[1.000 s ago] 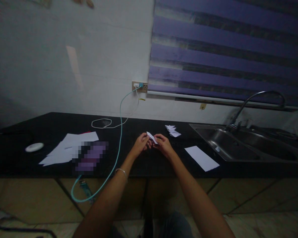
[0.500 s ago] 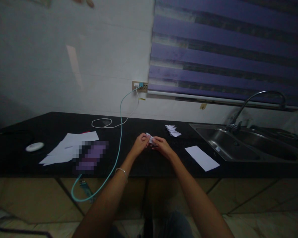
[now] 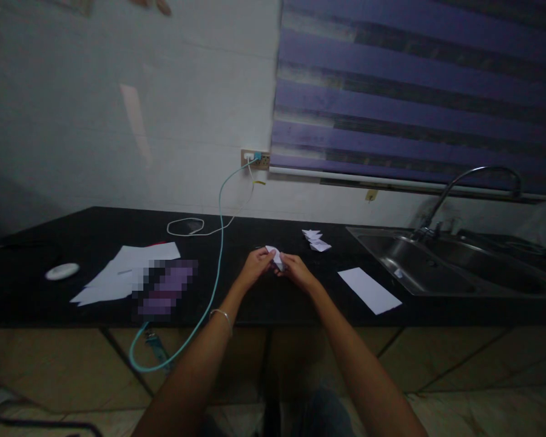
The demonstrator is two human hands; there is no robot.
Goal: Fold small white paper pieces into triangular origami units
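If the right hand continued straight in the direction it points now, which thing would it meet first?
Apart from the folded paper it holds, the right hand would probably meet the left hand first, though depth is unclear.

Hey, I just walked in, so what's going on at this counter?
A person pinches a small folded white paper between the left hand and right hand, over the dark counter. A few folded pieces lie beyond the right hand. A flat white sheet lies beside the sink, and loose sheets are spread off to the left.
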